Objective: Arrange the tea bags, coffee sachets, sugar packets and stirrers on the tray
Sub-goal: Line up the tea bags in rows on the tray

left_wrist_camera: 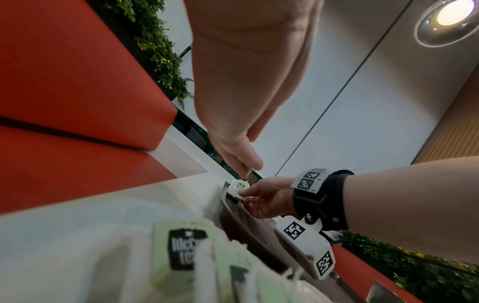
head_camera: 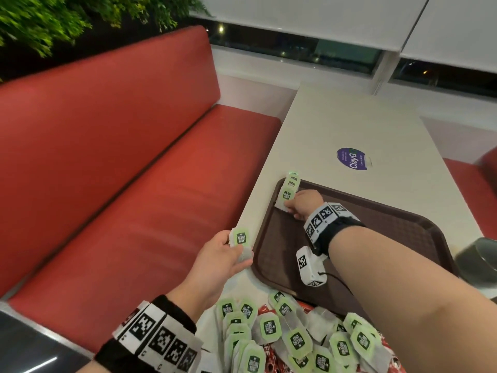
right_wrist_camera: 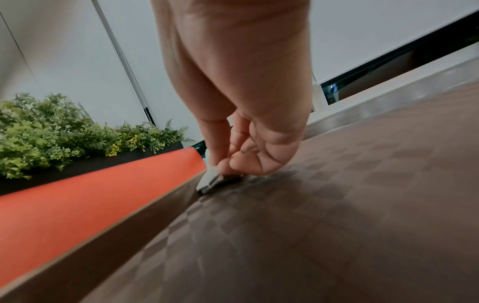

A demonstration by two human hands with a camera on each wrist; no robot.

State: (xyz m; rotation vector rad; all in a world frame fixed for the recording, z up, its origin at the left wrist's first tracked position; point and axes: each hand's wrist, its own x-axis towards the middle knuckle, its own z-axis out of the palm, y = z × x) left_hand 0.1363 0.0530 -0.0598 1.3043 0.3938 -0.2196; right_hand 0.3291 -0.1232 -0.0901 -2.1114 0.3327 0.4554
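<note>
A heap of loose tea bags point(head_camera: 290, 337) lies nearest, over red sachets point(head_camera: 269, 354). Just beyond, the left hand point(head_camera: 215, 265) grips a tea bag point(head_camera: 240, 238) beside the brown tray point(head_camera: 390, 224). At the tray's far left corner, the right hand point(head_camera: 304, 204) pinches another bag point(head_camera: 285, 196) in a short row

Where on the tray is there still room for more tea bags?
Most of the tray floor is bare: everything right of the right hand and down toward the near rim. Only the far left corner is crowded, with a row of tea bags. The pile by the near rim is packed.
</note>
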